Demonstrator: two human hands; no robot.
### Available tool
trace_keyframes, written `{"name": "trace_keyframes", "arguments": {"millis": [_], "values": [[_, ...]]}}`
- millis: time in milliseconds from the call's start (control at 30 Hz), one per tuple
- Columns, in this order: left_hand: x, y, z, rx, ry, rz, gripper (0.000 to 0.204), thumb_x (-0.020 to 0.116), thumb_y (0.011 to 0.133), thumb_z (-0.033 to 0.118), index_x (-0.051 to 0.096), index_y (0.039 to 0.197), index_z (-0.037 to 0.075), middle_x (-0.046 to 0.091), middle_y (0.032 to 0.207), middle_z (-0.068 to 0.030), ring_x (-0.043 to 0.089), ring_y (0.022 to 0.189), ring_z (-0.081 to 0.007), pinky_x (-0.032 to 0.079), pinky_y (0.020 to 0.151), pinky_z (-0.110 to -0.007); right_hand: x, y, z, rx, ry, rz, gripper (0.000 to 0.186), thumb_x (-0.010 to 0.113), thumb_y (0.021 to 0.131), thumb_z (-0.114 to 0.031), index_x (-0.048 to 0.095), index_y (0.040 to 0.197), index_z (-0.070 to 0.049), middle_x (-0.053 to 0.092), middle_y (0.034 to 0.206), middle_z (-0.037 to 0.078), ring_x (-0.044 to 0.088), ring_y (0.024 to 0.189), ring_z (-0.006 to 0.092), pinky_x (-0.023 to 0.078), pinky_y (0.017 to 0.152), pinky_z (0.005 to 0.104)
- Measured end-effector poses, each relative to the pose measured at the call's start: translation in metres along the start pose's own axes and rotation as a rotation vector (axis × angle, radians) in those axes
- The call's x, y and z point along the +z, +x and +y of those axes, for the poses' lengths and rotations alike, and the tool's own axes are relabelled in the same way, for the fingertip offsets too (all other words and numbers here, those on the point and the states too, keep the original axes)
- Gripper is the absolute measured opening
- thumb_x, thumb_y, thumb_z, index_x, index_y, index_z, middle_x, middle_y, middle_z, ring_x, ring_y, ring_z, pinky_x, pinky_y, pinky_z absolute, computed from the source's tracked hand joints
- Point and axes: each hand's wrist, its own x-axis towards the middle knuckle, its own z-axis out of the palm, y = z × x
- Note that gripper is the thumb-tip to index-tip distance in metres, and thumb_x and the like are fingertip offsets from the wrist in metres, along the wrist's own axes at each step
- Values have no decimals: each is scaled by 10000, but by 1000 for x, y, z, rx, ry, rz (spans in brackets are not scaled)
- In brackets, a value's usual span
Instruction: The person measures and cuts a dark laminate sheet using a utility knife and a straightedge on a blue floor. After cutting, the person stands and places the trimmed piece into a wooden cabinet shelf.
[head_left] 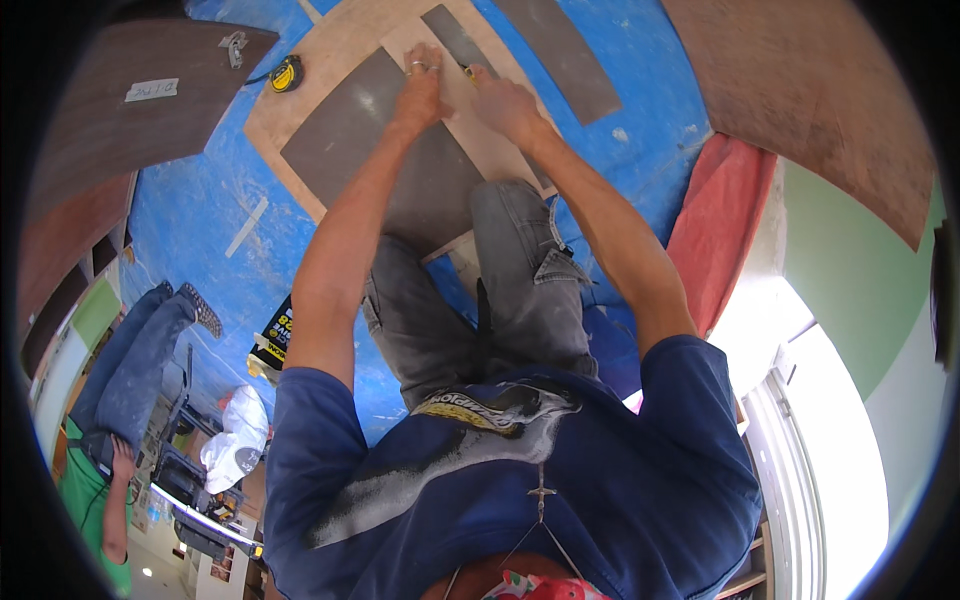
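Note:
My left hand [423, 88] lies open and flat, fingers stretched out, pressing on a pale tan strip [468, 140]. To its right, my right hand [503, 106] is closed around what looks like a small yellow and black utility knife [469, 72]. Its tip points at the strip's right edge; most of it is hidden in the fingers. Left of the strip is a large dark grey-brown sheet [345, 140], partly beneath my left forearm. A narrow dark piece [452, 34] sits just beyond the knife. A light wooden board [283, 115] lies under these pieces.
A yellow and black tape measure [287, 74] rests on the board's left corner. Blue sheeting [200, 215] covers the floor, with another dark strip [562, 58] at right. A black and yellow can [272, 338] stands by my left arm. Another person [130, 400] is at far left.

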Motion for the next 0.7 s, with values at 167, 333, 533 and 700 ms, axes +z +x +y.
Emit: {"name": "trace_keyframes", "arguments": {"millis": [167, 333, 533, 700], "values": [[1, 0, -2, 30, -11, 17, 1305, 966, 580, 169, 170, 1607, 59, 90, 1671, -186, 48, 1552, -403, 355, 1208, -460, 10, -21, 11, -62, 24, 96, 560, 548, 906, -152, 450, 1449, -60, 706, 1000, 272, 692, 957, 439, 544, 852, 532], [3, 0, -3, 31, -1, 1, 1326, 972, 565, 195, 170, 1613, 72, 77, 1672, -204, 81, 1548, -410, 305, 1232, -443, 17, -37, 23, -27, -1, 55, 608, 601, 886, -153, 432, 1459, -43, 713, 931, 264, 699, 909, 437, 549, 809, 532], [5, 2, -4, 21, 5, -3, 1320, 975, 562, 201, 182, 1610, 80, 76, 1671, -205, 81, 1546, -415, 312, 1230, -439, 19, -59, 33, -61, 27, 74, 631, 619, 875, -154, 428, 1470, -64, 709, 887, 242, 698, 882, 433, 549, 779, 531], [6, 3, -5, 40, 20, 21, 1313, 979, 555, 205, 200, 1605, 79, 83, 1665, -206, 104, 1542, -413, 317, 1228, -430, 18, -86, 40, -45, 21, 58, 623, 618, 877, -157, 431, 1463, -61, 704, 902, 243, 697, 882, 428, 546, 768, 547]]}}
